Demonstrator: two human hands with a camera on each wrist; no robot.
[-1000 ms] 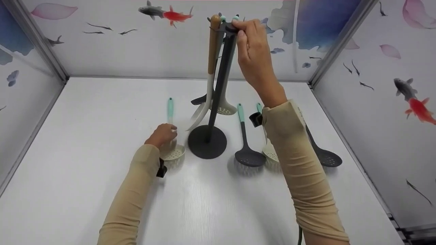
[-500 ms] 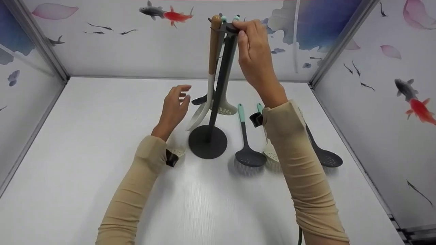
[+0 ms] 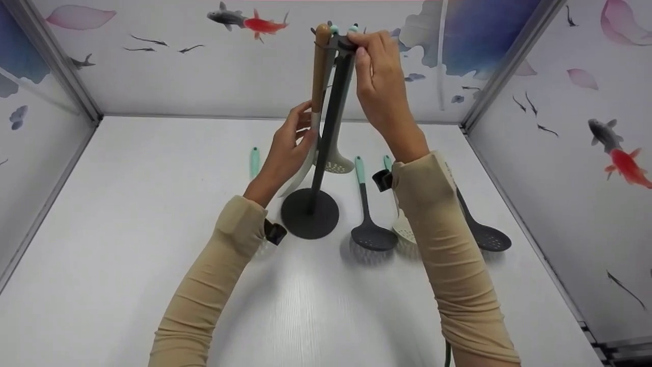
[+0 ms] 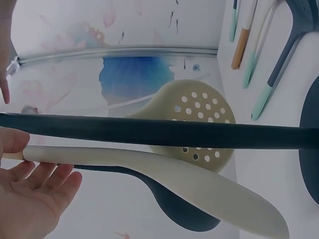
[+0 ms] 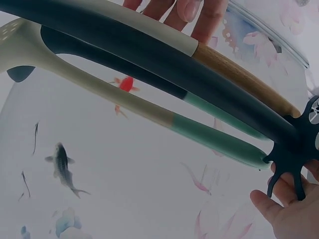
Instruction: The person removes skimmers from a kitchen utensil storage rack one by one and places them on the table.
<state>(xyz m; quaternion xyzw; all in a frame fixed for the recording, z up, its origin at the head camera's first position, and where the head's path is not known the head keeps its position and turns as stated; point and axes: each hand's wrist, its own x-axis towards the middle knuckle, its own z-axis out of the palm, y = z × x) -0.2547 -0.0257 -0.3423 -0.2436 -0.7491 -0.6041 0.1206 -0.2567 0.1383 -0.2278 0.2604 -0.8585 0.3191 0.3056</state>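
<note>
A black utensil stand point(image 3: 331, 112) with a round base leans slightly in the head view. My right hand point(image 3: 382, 76) pinches its hooked top point(image 5: 294, 149). From the stand hangs a white spatula point(image 4: 89, 154) with a wooden handle point(image 3: 321, 71). My left hand point(image 3: 282, 148) holds that spatula just below the wood, thumb on one side and fingers on the other. Behind the pole hang a cream perforated ladle point(image 3: 338, 164) and a dark ladle point(image 4: 187, 211), both with teal handle ends in the right wrist view.
Left of the base lies a teal-handled utensil point(image 3: 254, 162), its perforated head mostly behind my left sleeve. To the right lie a dark skimmer point(image 3: 374, 238), a cream skimmer point(image 3: 405, 229) and another dark perforated utensil point(image 3: 491, 238). Printed panels point(image 3: 153, 76) enclose the white table point(image 3: 153, 204).
My left hand has let go of the teal-handled utensil on the table, risen to the right, and taken hold of the hanging white spatula. The right hand stays at the stand's top.
</note>
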